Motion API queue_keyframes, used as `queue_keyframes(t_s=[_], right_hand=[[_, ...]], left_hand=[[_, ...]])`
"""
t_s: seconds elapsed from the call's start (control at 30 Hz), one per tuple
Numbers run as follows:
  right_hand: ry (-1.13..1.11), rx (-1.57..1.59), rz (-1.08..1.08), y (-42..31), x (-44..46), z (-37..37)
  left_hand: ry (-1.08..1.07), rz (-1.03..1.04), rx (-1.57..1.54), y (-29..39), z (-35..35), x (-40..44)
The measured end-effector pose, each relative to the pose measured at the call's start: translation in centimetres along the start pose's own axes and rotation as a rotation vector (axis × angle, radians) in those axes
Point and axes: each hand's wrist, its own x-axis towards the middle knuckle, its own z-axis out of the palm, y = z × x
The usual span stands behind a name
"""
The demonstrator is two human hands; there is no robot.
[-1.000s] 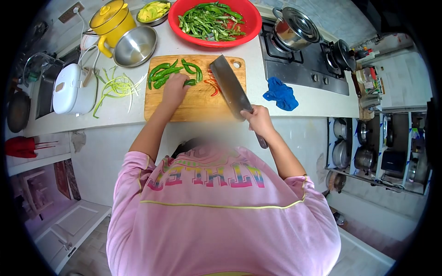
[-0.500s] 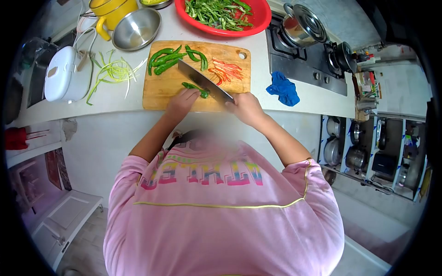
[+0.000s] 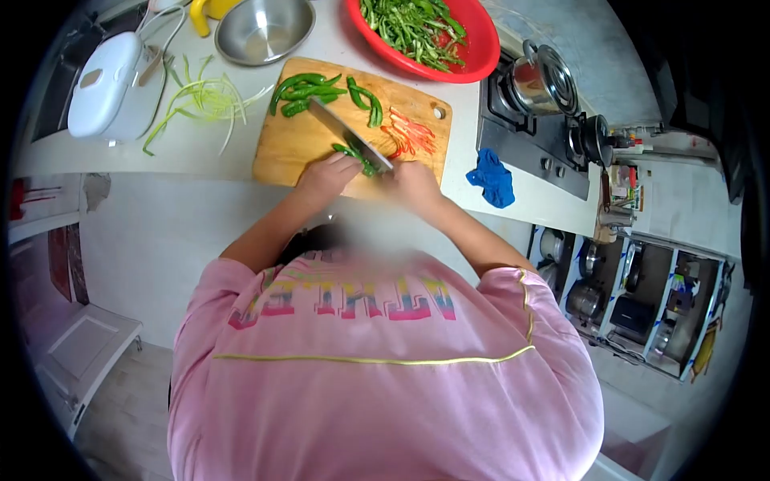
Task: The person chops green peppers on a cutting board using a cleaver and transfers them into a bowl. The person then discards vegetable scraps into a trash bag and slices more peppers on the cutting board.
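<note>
Kitchen: stove w/ 1 steel pot, cutting bd., cookware rack.

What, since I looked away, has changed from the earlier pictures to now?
The left hand moved from the far peppers to the board's near edge, where its fingers steady one green pepper. The right hand swung the knife left to that pepper. Far peppers, red strips and blue cloth stayed put.

"How was the light?"

"Bright and fairly even across the counter. The metal bowl caught glints; the shelves sat dimmer."

"And the sharpness?"

"A hazy patch blurred the cutting board's near edge. Wide-angle distortion bowed the counter, and black ringed the sides."
</note>
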Motion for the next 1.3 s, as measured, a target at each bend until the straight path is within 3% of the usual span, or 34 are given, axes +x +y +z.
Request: queue_keyframes(t_s=[0.2,0.33,0.53,0.8,0.83,0.93,0.97,1.27,1.3], right_hand=[[0.121,0.033,0.011,0.4,-2.2,-2.5],[-0.124,-0.031,0.131,-0.6,-2.5,-4.4],[-0.233,-0.091,0.031,0.0,-1.4,-3.1],[0.101,0.083,0.046,0.5,-1.5,-0.4],[0.231,0.091,-0.023,0.8,-1.7,-0.6],[0.110,0.084,0.049,-0.3,-2.7,-3.4],[-0.053,0.001,0.122,-0.7,-2.9,-4.4],[-0.185,-0.078,0.051,0.2,-2.4,-3.5],[-0.290,-0.083,0.086,-0.3,-1.5,-3.9]], left_hand=[[-0.068,-0.017,-0.022,-0.3,0.0,-0.2],[-0.052,-0.026,-0.022,-0.3,0.3,-0.2],[-0.042,-0.038,-0.023,-0.3,0.4,-0.2],[-0.045,0.007,-0.035,-0.8,0.7,-0.4],[-0.069,-0.004,-0.047,-0.8,0.6,-0.4],[-0.079,-0.030,-0.039,-0.6,0.4,-0.4],[-0.081,-0.034,-0.044,-0.4,0.4,-0.4],[-0.067,-0.052,-0.046,-0.4,0.3,-0.3],[-0.063,-0.050,-0.052,-0.4,0.2,-0.2]])
